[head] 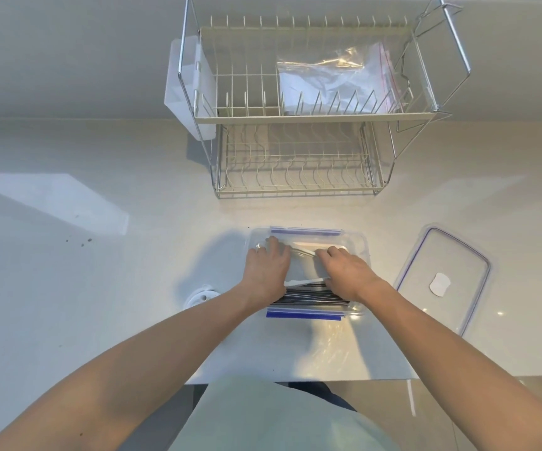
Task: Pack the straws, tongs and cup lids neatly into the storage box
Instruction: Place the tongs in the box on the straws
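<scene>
A clear storage box (359, 244) with blue clips stands on the counter in front of me. Black straws (312, 297) lie along its near side. Both hands are inside the box, over the white tongs (305, 282), which lie across the middle. My left hand (268, 268) grips the tongs' left end, fingers curled down over the far arm. My right hand (347, 271) holds the right end, fingers on the far arm and thumb against the near arm. A white cup lid (201, 296) lies on the counter left of the box, partly hidden by my left forearm.
The box's clear lid (444, 278) lies flat to the right of the box. A two-tier wire dish rack (299, 118) stands behind the box, with a plastic bag (334, 79) on its upper tier. The counter's front edge runs just below the box.
</scene>
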A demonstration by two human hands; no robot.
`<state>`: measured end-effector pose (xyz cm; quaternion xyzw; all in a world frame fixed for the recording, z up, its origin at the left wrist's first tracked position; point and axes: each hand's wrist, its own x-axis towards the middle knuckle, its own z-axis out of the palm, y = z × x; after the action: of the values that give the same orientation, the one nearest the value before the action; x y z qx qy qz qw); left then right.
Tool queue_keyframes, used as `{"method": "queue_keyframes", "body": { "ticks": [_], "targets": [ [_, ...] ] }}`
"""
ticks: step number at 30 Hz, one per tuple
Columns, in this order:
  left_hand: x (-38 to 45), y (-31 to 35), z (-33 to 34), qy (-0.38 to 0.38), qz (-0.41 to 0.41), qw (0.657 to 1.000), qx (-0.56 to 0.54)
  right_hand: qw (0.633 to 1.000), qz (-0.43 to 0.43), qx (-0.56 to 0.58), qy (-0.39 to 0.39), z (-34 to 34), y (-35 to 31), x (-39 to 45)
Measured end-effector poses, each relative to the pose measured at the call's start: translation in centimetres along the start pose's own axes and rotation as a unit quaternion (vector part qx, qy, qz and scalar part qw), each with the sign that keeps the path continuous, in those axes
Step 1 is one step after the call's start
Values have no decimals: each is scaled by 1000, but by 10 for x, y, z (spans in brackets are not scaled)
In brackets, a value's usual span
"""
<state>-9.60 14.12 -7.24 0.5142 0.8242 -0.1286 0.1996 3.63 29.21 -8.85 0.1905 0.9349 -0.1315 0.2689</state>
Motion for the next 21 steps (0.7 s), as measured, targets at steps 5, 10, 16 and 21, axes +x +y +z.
{"method": "queue_keyframes", "body": {
  "ticks": [5,10,16,21],
  "targets": [
    [-1,-2,3,-6,3,999,-40,1000,9,11,4,1,-2,-2],
    [-3,-12,-2,26,34,991,-126,999,25,36,7,-5,-2,-6],
    [-20,-52,-9,183,-59,927,-321,981,16,140,132,-31,-35,-4],
    [-47,-106,21,167,-186,869,-426,956,-25,243,162,-53,-108,11]
  ]
}}
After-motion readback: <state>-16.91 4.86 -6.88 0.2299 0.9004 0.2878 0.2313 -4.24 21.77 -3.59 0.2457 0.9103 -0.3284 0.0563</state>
